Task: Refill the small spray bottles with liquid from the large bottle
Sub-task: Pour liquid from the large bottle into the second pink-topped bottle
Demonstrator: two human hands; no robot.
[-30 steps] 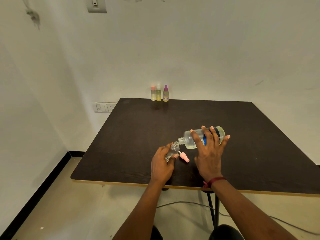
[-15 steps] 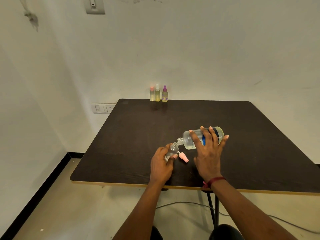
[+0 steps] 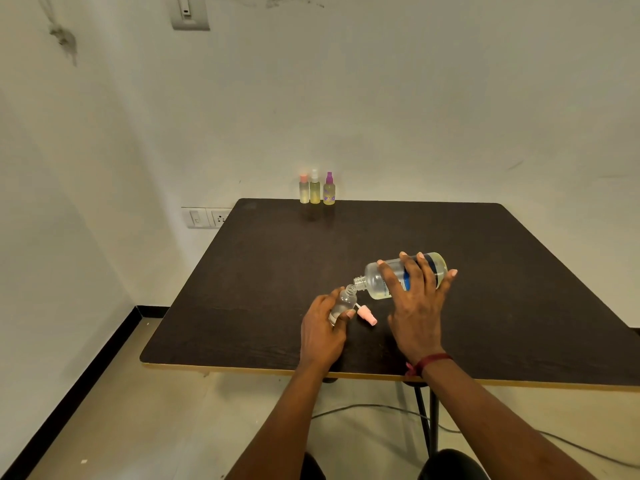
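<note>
A dark wood-grain tabletop (image 3: pixel 485 244) with a pale edge strip stands on black legs (image 3: pixel 427 410) in a white-walled corner. A switch-and-socket plate (image 3: pixel 207 217) sits on the wall just left of it (another switch box (image 3: pixel 189 13) is mounted higher up). A thin cable (image 3: pixel 363 407) trails across the beige floor (image 3: pixel 156 410), and black skirting (image 3: pixel 86 382) lines the left wall.
</note>
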